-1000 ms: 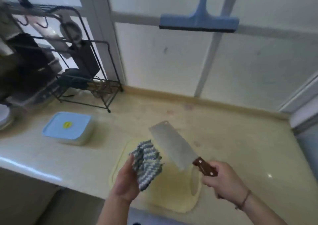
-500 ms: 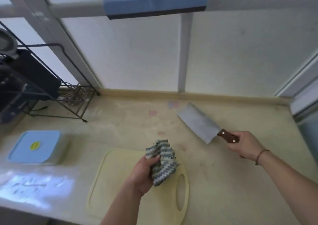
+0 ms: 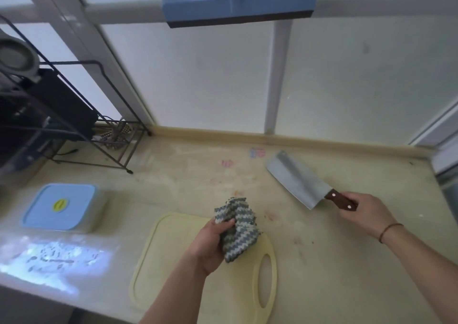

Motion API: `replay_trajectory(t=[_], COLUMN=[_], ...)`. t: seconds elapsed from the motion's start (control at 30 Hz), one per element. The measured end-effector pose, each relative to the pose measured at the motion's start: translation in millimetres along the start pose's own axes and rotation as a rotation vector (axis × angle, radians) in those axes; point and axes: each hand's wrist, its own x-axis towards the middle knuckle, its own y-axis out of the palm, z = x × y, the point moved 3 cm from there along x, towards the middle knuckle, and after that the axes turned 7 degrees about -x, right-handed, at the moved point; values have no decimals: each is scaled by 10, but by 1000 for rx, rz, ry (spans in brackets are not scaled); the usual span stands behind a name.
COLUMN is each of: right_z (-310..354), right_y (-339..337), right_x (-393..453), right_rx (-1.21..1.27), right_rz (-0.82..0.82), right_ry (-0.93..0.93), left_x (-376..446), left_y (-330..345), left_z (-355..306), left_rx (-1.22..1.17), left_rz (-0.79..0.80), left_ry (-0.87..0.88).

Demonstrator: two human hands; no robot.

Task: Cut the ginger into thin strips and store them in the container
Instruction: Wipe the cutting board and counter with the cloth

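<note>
Since half a second ago the cleaver (image 3: 301,182) has dropped lower over the bench (image 3: 347,261), out to the right of the cutting board (image 3: 173,269); a second ago it was held above the board beside the cloth. Right hand (image 3: 364,212) has its grip closed round the brown handle, blade pointing away toward the window wall. Left hand (image 3: 210,244) has its grip closed on the bunched blue-and-white cloth (image 3: 238,227), over the far right part of the board. Lidded blue container (image 3: 62,207) sits on the bench well left of the board. No ginger can be made out.
</note>
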Motion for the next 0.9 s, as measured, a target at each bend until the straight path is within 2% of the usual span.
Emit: replay_trajectory(t=[0.13,0.33,0.4,0.43,0.47,0.5,0.57,0.6,0.63,0.7,0.8,0.87,0.9], right_z=[-29,-55,42,136,278,490,952,1110,1240,1337,1456,1590,1645], right_y=[66,221,203,182,169,151,268,376,440,538,519,374,357], right_x=[-13,-75,-122,-164,-242,-340,-549,-609,-632,-524,-301,-184,-125], right_rx=[-164,-235,-341,-327,-204,13,501,636,649,456,397,305,203], right_rz=[-61,-66,-139,-215,-240,-166,258,414,454,281,12,-398,-545], right_ry=[9,107,105,75,18,-48,-82,-84,-115,-177,-113,-225,-318], left_x=[-32,-81,-87,-84,-71,-51,-1,29,59,111,150,179,192], left_y=[28,169,243,294,341,383,458,490,511,522,413,187,48], left_z=[10,156,228,251,274,286,267,241,206,84,-190,-377,-450], left_rx=[12,-30,-42,-42,-38,-27,32,90,172,382,733,1060,1265], left_rz=[30,110,160,195,234,267,307,323,326,279,166,67,29], left_ry=[-19,-46,-62,-68,-72,-73,-68,-58,-39,51,270,403,444])
